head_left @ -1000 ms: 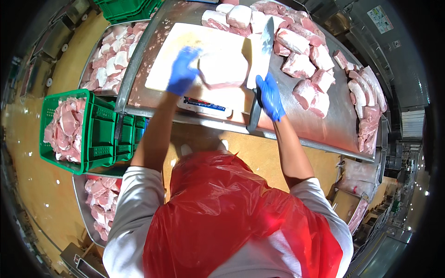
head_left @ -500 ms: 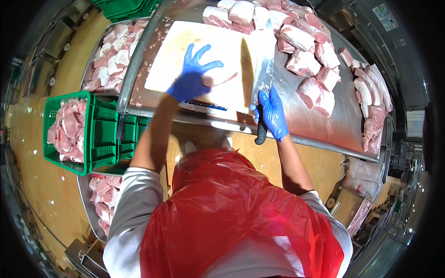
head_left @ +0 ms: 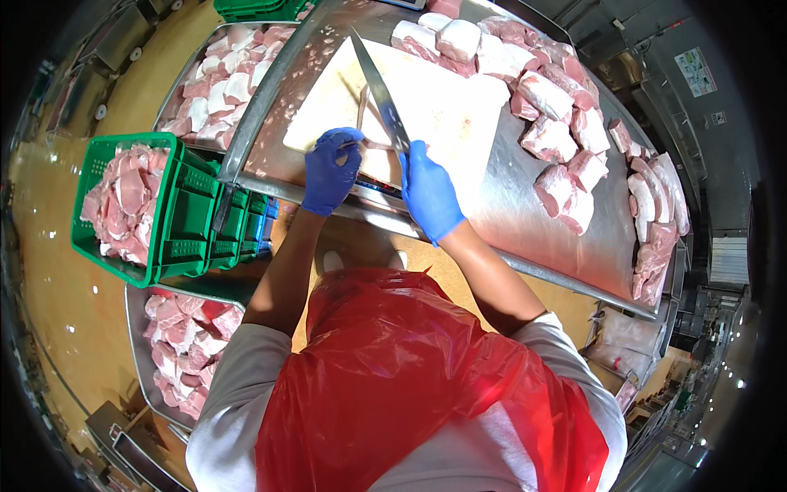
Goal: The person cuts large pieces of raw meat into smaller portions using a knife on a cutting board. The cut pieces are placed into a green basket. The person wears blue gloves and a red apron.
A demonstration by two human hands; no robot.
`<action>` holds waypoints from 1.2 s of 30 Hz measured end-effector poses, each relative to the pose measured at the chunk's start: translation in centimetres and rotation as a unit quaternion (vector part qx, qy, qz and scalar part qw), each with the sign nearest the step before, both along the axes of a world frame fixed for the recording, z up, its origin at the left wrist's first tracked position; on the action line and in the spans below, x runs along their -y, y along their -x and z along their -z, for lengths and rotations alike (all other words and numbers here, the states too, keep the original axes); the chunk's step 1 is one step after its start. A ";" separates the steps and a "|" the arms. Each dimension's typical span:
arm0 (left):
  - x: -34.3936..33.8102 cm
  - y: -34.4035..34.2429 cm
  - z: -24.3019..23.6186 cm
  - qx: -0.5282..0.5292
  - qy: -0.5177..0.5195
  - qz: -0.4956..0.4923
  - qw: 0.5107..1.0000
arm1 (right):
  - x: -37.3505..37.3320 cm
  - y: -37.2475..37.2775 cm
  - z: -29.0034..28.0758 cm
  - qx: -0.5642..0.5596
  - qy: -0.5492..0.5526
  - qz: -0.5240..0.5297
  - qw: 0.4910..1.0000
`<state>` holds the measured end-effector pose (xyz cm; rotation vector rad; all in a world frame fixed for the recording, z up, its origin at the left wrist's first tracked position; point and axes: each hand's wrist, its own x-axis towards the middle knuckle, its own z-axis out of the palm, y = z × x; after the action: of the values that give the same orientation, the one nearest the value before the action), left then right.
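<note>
My right hand (head_left: 430, 190), in a blue glove, is closed around the handle of a long knife (head_left: 379, 90). Its blade points away and to the left above the white cutting board (head_left: 438, 98). The glove covers the knife's handle. At the board's near left edge, my left hand (head_left: 332, 170), also gloved in blue, has its fingers curled in a pinch. A thin pinkish strip of meat (head_left: 375, 147) shows at those fingertips, close to the base of the blade. How much of it lies inside the fingers is hidden.
Several pale pink meat chunks (head_left: 548, 139) lie on the steel table (head_left: 525, 217) right of the board, with longer pieces (head_left: 656, 238) at its right end. Left stand a green crate (head_left: 168, 221) of meat and metal tubs of meat, one behind (head_left: 217, 94), one nearer (head_left: 184, 353).
My left hand has gone from spread fingers over the board to a pinch at its near edge. The knife has swung leftward over the board with my right hand.
</note>
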<state>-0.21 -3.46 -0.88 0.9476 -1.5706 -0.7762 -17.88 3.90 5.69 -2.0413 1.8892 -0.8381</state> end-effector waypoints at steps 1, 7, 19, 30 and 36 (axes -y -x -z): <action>-0.3 -0.2 0.2 -0.029 -0.019 -0.010 0.999 | 1.1 -0.6 -0.1 -0.014 0.013 0.000 1.000; -0.9 -5.3 1.9 -0.003 -0.032 -0.107 0.994 | 2.3 -0.6 -0.9 -0.112 -0.063 -0.013 0.992; -1.2 -5.9 1.6 -0.002 -0.054 -0.158 0.986 | -10.8 9.0 -6.8 -0.284 -0.257 -0.072 0.921; -0.1 2.0 1.5 0.014 0.003 -0.128 0.992 | -1.1 -2.9 -2.9 -0.143 -0.069 -0.036 0.987; 0.7 1.5 3.5 -0.037 0.036 -0.125 0.991 | -1.7 -0.8 -0.9 -0.246 -0.146 -0.060 0.957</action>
<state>-1.67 -4.21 -4.34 1.0272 -1.3751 -0.5675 -17.05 5.62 6.59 -2.2797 1.9427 -0.0047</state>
